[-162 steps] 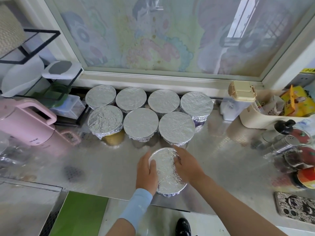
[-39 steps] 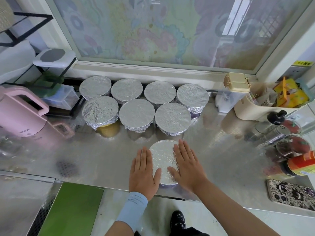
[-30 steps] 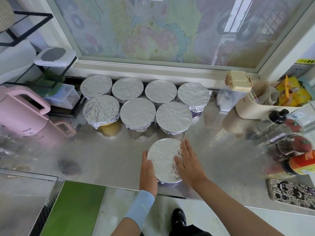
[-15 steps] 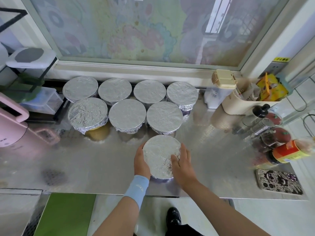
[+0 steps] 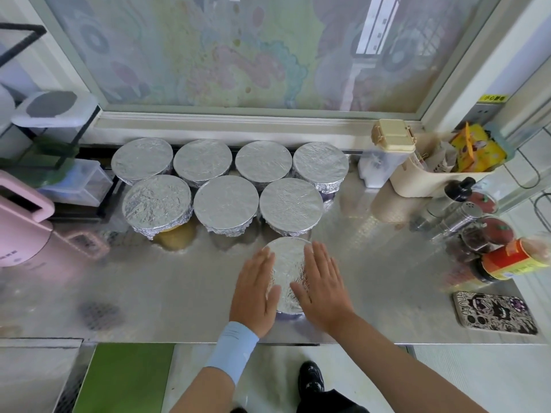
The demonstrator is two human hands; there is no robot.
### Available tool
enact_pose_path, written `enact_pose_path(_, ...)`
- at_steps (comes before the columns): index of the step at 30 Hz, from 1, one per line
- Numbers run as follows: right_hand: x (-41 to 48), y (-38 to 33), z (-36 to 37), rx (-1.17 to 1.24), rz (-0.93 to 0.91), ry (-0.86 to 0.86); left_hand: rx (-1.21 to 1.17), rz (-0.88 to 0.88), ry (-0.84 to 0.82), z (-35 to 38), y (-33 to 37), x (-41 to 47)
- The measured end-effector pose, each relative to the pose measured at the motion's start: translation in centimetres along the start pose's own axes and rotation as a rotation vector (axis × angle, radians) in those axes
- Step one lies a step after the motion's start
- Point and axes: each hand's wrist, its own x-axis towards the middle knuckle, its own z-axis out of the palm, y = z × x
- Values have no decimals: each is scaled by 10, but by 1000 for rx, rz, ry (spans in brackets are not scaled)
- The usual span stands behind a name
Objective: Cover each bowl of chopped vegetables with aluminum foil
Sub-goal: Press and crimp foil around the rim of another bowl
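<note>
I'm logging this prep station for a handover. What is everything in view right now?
foil-covered bowls: seven, silver, two rows below the window
front bowl: one, silver foil top, near the counter's front edge
counter: one, steel, across the view
jug: one, pink, far left
lidded tub: one, white with grey top, back left
caddy: one, cream, back right, stuffed with packets
seasoning jars: several, steel or red-topped, right edge
phone: one, black-and-white patterned case, front right
panel: one, green, below the counter, left
wrist sleeve: one, light blue, left wrist
left hand: flat on the front bowl's left side
right hand: flat on its right side
</note>
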Motion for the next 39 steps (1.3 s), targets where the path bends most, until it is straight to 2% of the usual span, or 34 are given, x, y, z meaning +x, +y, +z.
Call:
enact_pose_path(2, -4, 6, 0, -113, -140, -18, 216, 205, -151, 1, -10, -4)
enact_pose_path(4, -6, 11, 0, -165, -228, -50, 311, 315, -232, -3, -17, -2)
enact_pose_path(11, 0, 22, -7, -270, -364, -127, 558, 621, -307, -9, -45, 8)
enact_pose_path(14, 1, 23, -6, -280, -362, -134, 585, 666, -307, -10, -49, 9)
enact_pose_path(17, 0, 21, -5, -283, -355, -132, 561, 593, -331, -16, -39, 7)
enact_pose_path(19, -2, 21, -7, -271, -361, -130, 450, 518, -365, -27, -27, 3)
enact_pose_path(22, 1, 18, -15, -188, -338, -122, 177, 273, -271, -38, -4, 4)
enact_pose_path(25, 15, 10, -14, -131, -217, -99, 208, 46, -209, -26, 11, 31)
enact_pose_path(29, 35, -2, -11, -168, -147, -115, 339, 55, -355, -9, 15, 67)
enact_pose_path(32, 36, 2, -7, -175, -143, -89, 411, 102, -381, -5, 6, 67)
enact_pose_path(36, 25, 9, -1, -134, -100, -69, 334, 57, -390, -7, -3, 55)
enact_pose_path(39, 19, 10, 2, -59, -31, -40, 182, -39, -340, -11, -2, 42)
